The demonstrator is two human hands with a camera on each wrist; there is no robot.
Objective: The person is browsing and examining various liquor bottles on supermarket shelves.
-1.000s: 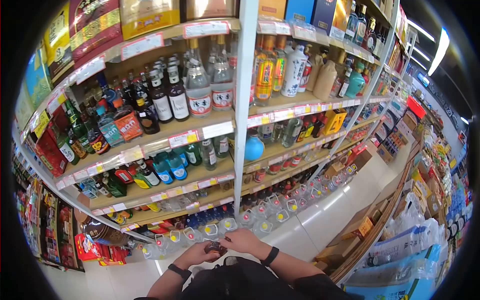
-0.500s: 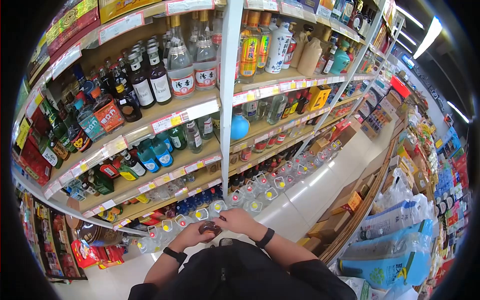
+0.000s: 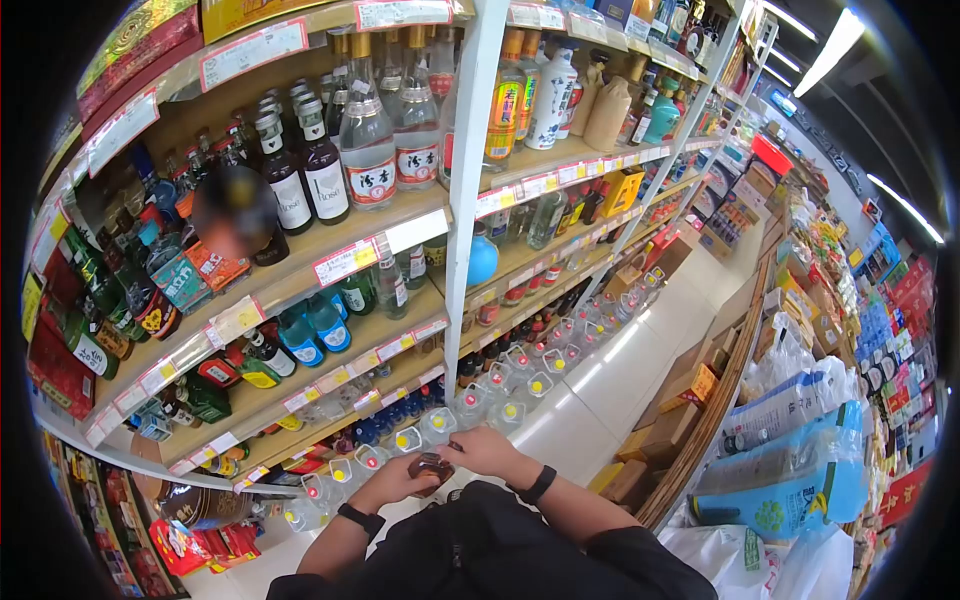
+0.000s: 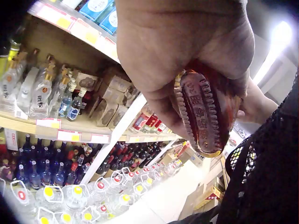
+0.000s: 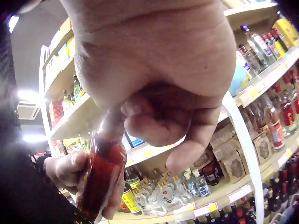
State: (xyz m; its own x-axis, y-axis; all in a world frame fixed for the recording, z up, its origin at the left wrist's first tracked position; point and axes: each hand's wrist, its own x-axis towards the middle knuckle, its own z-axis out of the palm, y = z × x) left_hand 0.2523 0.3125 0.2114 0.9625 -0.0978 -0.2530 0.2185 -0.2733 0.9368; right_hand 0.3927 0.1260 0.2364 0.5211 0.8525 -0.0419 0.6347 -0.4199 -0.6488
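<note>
A small flat glass bottle of red-brown liquid (image 3: pixel 432 470) is held low in front of the body. My left hand (image 3: pixel 398 480) grips its body; in the left wrist view the bottle's ribbed, embossed base (image 4: pixel 200 112) points out from under the palm. My right hand (image 3: pixel 486 454) pinches the bottle's top end with thumb and curled forefinger, the other fingers bent loosely beside it. Seen from the right wrist, the bottle (image 5: pixel 103 170) stands tilted between the two hands, its cap hidden behind the right hand's fingers.
Shelves (image 3: pixel 400 235) of liquor bottles rise ahead and to the left. Large clear jugs (image 3: pixel 437 422) with yellow and red caps line the floor beneath. To the right, a low wooden-edged display (image 3: pixel 715 385) holds cartons, with blue plastic packs (image 3: pixel 780 490) nearer me. A tiled aisle (image 3: pixel 615 370) runs between.
The head view has shifted, so the shelves sit differently in it. Both hands stay together at the bottle, the right still at its top.
</note>
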